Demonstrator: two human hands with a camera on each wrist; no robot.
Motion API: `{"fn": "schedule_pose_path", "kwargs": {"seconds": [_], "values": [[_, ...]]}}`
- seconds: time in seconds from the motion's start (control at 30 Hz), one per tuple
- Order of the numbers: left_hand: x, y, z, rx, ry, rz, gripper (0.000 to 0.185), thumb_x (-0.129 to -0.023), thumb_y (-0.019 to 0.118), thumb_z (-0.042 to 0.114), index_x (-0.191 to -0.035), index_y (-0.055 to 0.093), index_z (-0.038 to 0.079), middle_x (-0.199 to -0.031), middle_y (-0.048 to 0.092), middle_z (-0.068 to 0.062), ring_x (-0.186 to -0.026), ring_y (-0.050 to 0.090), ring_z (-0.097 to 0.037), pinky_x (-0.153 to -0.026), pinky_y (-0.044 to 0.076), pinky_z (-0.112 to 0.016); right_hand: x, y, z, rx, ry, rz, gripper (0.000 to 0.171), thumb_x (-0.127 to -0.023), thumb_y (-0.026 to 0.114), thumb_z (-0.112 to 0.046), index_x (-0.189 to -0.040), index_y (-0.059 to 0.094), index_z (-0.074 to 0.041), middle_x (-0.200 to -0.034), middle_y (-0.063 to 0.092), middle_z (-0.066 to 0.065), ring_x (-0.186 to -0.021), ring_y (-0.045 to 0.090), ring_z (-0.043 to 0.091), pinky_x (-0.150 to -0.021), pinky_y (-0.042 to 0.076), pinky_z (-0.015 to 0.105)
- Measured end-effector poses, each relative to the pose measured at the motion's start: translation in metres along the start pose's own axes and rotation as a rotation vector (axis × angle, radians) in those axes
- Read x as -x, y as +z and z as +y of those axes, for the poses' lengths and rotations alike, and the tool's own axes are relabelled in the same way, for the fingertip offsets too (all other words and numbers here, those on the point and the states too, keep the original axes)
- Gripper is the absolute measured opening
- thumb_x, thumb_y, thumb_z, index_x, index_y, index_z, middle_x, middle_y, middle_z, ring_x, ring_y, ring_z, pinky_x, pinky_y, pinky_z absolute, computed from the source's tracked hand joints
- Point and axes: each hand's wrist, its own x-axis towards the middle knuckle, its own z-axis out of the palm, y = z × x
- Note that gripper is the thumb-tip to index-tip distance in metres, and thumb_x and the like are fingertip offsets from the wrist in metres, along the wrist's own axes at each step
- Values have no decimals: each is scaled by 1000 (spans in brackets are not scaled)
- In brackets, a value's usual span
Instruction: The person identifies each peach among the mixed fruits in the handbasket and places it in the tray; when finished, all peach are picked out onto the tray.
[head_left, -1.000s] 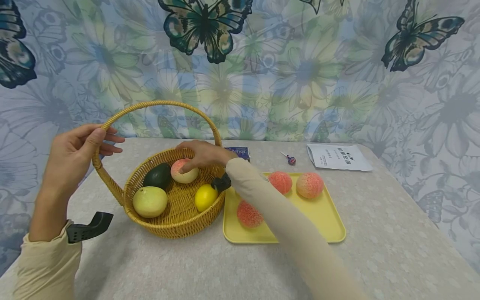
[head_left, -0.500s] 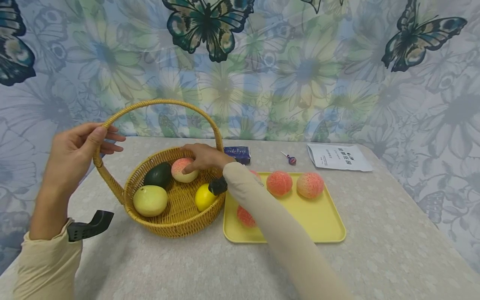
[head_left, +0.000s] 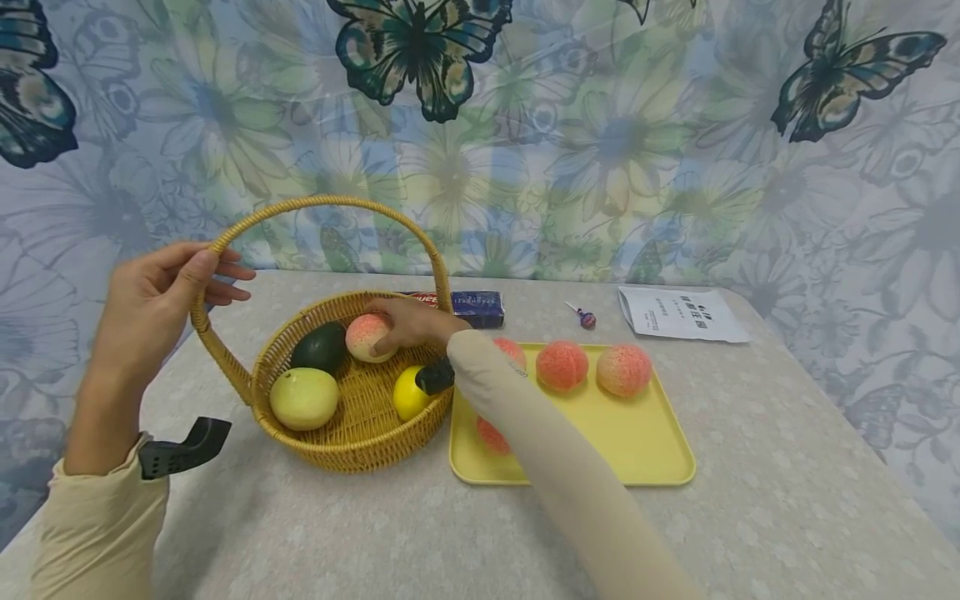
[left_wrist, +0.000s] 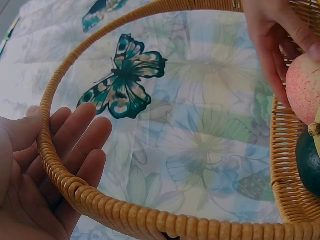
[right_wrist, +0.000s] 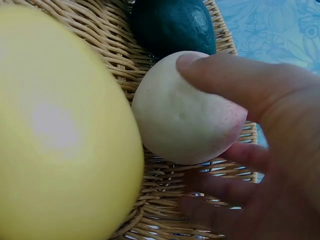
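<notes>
A woven basket point(head_left: 352, 454) with a tall arched handle point(head_left: 330, 202) stands on the table. My left hand point(head_left: 202, 271) holds the handle's left side, with the thumb in front and the fingers straight behind it point(left_wrist: 55, 150). My right hand point(head_left: 397, 329) reaches into the basket and grips a pale pink peach point(head_left: 363, 333) at its back. In the right wrist view the thumb point(right_wrist: 225, 75) lies on top of the peach point(right_wrist: 185, 120) and the fingers curl under it. A dark avocado point(head_left: 318, 347), a yellow-green fruit point(head_left: 303, 398) and a lemon point(head_left: 408, 393) also lie in the basket.
A yellow tray point(head_left: 645, 450) right of the basket holds several pink peaches, such as one peach point(head_left: 562, 365); my right forearm crosses its left part. Behind lie a blue packet point(head_left: 480, 304), a lollipop point(head_left: 585, 317) and a printed paper point(head_left: 678, 313). A butterfly curtain closes the back.
My right forearm has shifted left and lower, uncovering another peach at the tray's back left. The hand stays on the peach in the basket. The left hand has not moved.
</notes>
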Motion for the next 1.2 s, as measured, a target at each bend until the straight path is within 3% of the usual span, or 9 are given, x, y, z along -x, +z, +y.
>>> {"fn": "schedule_pose_path", "kwargs": {"seconds": [0.1,0.37,0.57,1.0,1.2], "values": [[0,1,0,3,4,-2,27,-100,49,19,-116,65,5,-94,71,11,-74,69,-4,-56,47,-17,0,1,1,42,-3,-11,66,-91,66,-22,-148,33,-18,-144,44,5,-123,49,19,-97,42,31],[1,2,1,1,14,-4,26,-100,49,18,-116,65,4,-95,71,11,-75,69,-4,-62,50,-14,4,3,5,-41,20,-11,53,-92,65,-21,-138,38,-20,-132,50,4,-109,52,16,-89,42,29],[2,2,1,7,18,-3,26,-100,49,17,-116,65,4,-95,71,10,-74,69,-4,-63,51,-14,6,4,5,-69,16,-11,50,-92,65,-19,-136,39,-18,-130,50,4,-107,52,15,-88,42,28],[5,1,3,-15,1,5,27,-100,49,20,-116,65,5,-94,71,12,-75,69,-3,-54,47,-18,6,4,2,-39,35,-53,65,-92,64,-22,-148,32,-14,-138,47,6,-116,51,17,-92,43,27],[7,1,3,-8,-1,8,26,-100,50,19,-116,66,5,-93,71,11,-74,69,-4,-56,47,-17,5,5,3,-11,12,-66,61,-91,66,-24,-144,38,-13,-132,52,5,-110,53,16,-88,44,25]]}}
